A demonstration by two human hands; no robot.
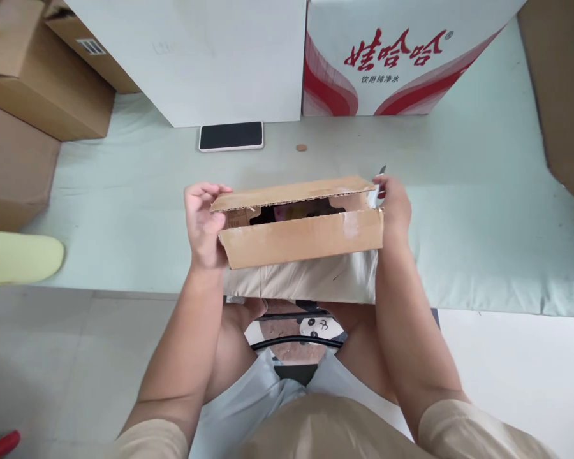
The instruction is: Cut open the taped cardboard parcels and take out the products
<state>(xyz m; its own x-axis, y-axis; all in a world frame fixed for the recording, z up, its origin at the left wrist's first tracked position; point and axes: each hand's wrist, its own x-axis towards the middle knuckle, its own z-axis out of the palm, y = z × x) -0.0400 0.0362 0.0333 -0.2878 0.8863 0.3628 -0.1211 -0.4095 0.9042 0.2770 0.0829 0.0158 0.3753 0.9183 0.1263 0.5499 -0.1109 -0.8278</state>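
Box (301,241): gaped toward me, dark contents (266,214) inside
Long axis: ran roughly along the table's (138,255) near edge
Grip: my left hand (205,223) and right hand (396,204) clasped its ends

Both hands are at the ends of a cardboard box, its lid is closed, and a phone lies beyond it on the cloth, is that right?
Not quite: in the head view, the lid of the cardboard box is partly open, not closed. The left hand and right hand are at its ends, and the phone lies beyond it on the cloth.
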